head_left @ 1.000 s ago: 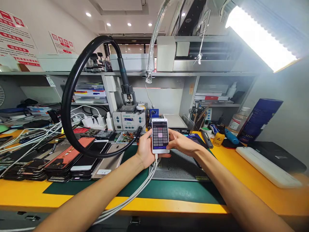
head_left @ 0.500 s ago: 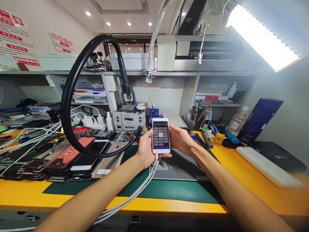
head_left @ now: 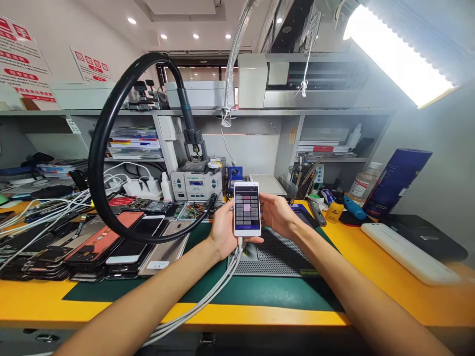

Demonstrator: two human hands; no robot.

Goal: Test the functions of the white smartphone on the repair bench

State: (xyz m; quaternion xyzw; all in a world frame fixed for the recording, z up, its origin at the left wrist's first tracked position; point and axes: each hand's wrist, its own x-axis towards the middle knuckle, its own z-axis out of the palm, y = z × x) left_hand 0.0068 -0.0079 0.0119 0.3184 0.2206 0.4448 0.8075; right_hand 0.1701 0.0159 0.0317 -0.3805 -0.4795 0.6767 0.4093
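Well, the left hand (head_left: 221, 231) is wrapped around a white smartphone (head_left: 247, 209) in the middle of the frame, its screen lit. The right hand (head_left: 279, 215) is spread in a loose cup by the phone's right edge; I cannot tell if they touch. A white cable (head_left: 240, 242) plugs into the phone's bottom. Stacked phones (head_left: 104, 236) lie on the yellow tabletop (head_left: 378, 262) at left, and a yellow bottle (head_left: 334, 212) stands at right.
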